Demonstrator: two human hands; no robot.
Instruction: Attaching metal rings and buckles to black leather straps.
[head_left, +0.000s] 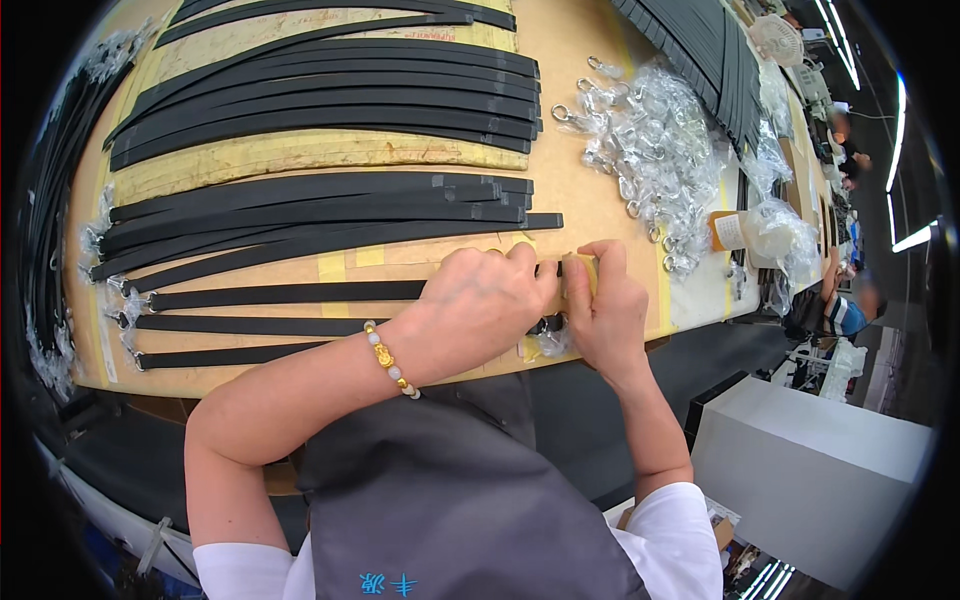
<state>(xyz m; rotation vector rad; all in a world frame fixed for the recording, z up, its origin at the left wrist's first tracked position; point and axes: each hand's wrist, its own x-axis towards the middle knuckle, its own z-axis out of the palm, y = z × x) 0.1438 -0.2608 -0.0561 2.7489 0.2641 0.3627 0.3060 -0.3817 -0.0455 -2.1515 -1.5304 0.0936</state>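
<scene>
Head view: left hand (490,300) grips 1 black strap (290,293), right hand (607,310) a yellow piece (589,263); strap looks light, bendy; I'd pinch its right end.

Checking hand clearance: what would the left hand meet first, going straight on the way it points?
The right hand, most likely at its thumb, just past the left hand's fingertips; how their heights compare is hard to judge from one view.
</scene>
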